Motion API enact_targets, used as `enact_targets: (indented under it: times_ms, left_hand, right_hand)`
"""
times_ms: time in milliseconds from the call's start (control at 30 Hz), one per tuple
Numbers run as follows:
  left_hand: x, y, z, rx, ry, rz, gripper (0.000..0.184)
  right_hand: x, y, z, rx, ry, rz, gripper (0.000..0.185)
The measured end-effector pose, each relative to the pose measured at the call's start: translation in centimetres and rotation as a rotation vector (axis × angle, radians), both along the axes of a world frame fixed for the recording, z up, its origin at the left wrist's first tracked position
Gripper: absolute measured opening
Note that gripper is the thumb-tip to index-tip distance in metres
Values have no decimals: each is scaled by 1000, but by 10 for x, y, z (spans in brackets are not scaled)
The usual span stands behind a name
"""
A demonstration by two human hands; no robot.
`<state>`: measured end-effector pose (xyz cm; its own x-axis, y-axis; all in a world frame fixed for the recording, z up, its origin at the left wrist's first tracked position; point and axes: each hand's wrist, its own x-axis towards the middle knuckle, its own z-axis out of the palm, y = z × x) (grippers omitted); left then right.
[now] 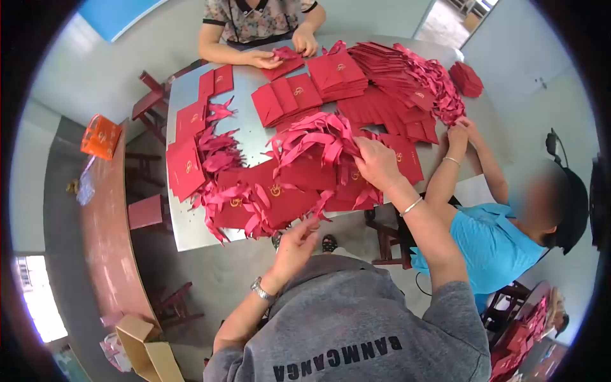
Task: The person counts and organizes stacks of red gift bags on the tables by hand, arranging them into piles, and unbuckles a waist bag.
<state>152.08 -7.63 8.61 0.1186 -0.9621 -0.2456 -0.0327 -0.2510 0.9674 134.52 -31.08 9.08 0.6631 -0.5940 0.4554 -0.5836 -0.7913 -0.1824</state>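
My right hand (379, 162) is closed at the right end of a thick bunch of red ribbons (318, 137), held above the red gift bags with gold emblems on the table. Just past the near edge, my left hand (298, 245) has its fingers curled together. Their tips are close to a dangling ribbon end (321, 207), and whether they pinch it is too small to tell. Under the bunch lie flat red bags (293, 198), with more ribbon loops (238, 197) strewn over them to the left.
Stacked red bags (296, 95) and a long fanned row (388, 79) cover the metal table (181, 232). Across from me a person's hands (267, 60) handle a ribboned bag. A person in blue (493, 242) reaches in at right. Stools (145, 211) stand left.
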Motion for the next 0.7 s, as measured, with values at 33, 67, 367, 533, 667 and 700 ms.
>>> enact_targets:
  times_ms: [33, 67, 367, 533, 667, 700]
  left_hand:
    - [7, -13, 4, -6, 6, -16, 34]
    - [14, -25, 7, -33, 13, -37, 34]
    - [38, -144, 21, 95, 516, 68, 50]
    - [50, -177, 58, 85, 1183, 29, 68]
    - [78, -175, 26, 11, 1230, -199, 34]
    - [67, -170, 40, 2, 1221, -198, 34]
  right_hand:
    - [1, -4, 7, -11, -5, -26, 44]
    - [5, -6, 17, -46, -73, -38, 33]
    - [9, -37, 33, 50, -84, -190, 23]
    - [16, -11, 77, -102, 58, 81, 26]
    - [25, 32, 72, -349, -13, 391, 34]
    - [26, 40, 72, -349, -16, 392, 33]
